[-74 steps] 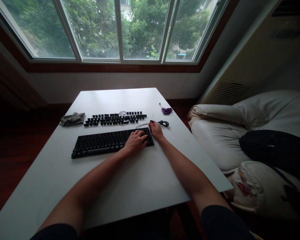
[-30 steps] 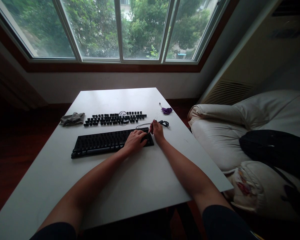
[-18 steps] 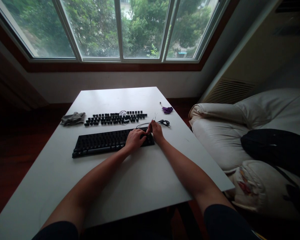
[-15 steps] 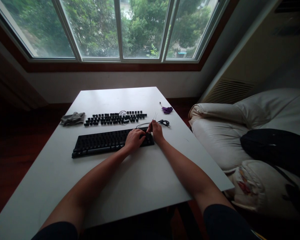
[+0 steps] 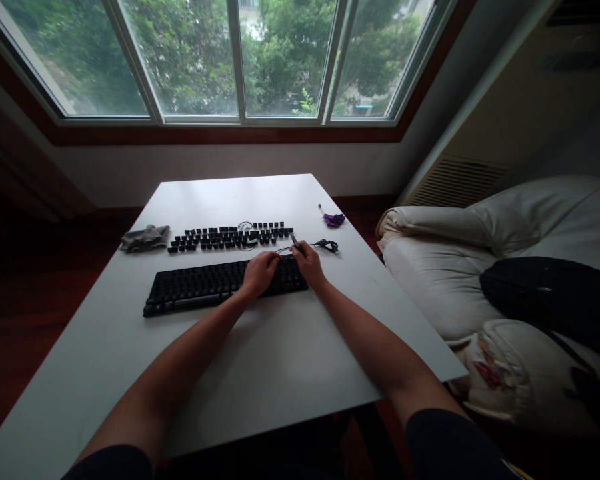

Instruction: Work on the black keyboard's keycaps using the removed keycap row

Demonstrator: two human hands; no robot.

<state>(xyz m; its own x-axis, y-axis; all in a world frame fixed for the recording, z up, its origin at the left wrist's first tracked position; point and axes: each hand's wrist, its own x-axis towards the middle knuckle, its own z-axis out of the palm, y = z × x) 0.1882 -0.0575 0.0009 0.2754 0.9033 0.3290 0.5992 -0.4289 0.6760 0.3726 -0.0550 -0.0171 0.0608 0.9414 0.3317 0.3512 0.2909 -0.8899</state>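
Note:
A black keyboard lies across the white table, its right part behind my hands. My left hand is over the keyboard's right half with fingertips pinched together; anything between them is too small to make out. Over the keyboard's upper right corner, my right hand is closed on a slim wire keycap puller, whose end sticks up past the fingers. Behind the keyboard, loose black keycaps stand in rows.
A coiled black cable lies right of my right hand. Further back are a purple cloth-like item and a thin stick-like tool. A grey cloth rests at the table's left edge. A pale sofa stands to the right.
My left hand has moved a little left and up, its fingers drawn together. The puller's wires, pointing up before, now tilt up and left as my right hand has turned.

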